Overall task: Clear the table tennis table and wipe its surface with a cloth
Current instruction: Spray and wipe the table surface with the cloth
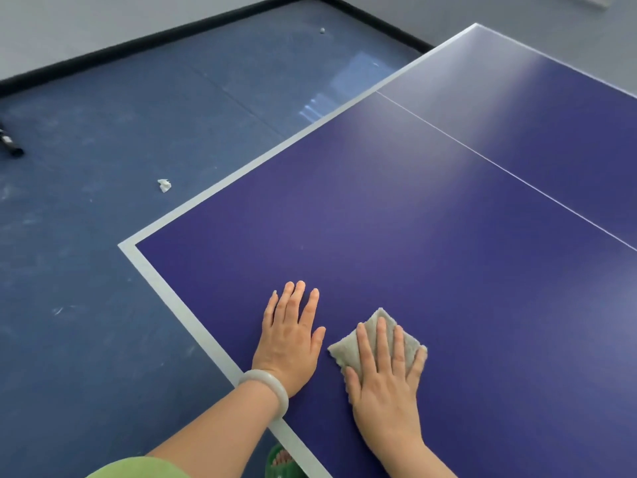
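Note:
The table tennis table (431, 208) fills the right of the head view, dark blue with white edge lines and a thin centre line. A folded grey cloth (344, 351) lies flat on it near the front edge. My right hand (386, 381) presses down on the cloth with straight, spread fingers. Just left of it, my left hand (291, 343) rests palm down on the bare table surface, fingers straight, with a pale bangle on the wrist. Nothing else lies on the table.
The blue floor lies to the left of the table. A crumpled white scrap (164, 185) sits on it, a small white ball (322, 30) lies far back, and a black object (10, 143) is at the left edge. A black border strip (172, 32) runs along the floor.

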`<state>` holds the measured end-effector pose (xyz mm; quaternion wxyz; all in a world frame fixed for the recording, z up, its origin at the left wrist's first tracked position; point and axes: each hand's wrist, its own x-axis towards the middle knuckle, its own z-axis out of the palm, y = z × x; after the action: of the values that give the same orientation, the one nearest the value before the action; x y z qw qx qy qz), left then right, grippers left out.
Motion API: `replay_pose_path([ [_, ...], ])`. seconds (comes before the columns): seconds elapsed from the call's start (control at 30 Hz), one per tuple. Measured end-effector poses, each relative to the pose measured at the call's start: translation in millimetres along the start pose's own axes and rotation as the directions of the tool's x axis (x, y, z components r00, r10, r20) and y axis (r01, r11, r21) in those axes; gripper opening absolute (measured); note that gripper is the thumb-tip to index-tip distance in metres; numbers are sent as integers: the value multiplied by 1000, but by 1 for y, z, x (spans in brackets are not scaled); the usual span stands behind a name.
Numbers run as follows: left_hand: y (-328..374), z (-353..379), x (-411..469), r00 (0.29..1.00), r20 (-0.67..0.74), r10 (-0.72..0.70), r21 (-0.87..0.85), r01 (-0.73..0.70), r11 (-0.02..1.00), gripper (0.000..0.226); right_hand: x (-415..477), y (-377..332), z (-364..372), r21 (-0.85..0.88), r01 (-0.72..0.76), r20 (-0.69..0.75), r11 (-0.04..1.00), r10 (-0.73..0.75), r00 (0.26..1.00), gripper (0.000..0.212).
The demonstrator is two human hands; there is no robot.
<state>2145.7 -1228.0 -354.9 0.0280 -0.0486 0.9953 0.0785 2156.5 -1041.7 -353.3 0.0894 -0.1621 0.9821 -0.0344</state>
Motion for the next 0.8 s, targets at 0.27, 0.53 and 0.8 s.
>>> replay_pose_path([
  [0.27,-73,-13,5,962,-123,-244,-57,238,969,63,53,77,-9,8,-416,-20,909,416,909,61],
  [0.53,-82,-10,9,943,-69,-326,-17,325,945,68,59,-33,0,-30,184,-11,983,-184,983,62],
  [0.8,-85,-6,11,939,-84,-332,-16,332,943,66,201,-18,-34,65,-415,29,907,414,910,62],
])
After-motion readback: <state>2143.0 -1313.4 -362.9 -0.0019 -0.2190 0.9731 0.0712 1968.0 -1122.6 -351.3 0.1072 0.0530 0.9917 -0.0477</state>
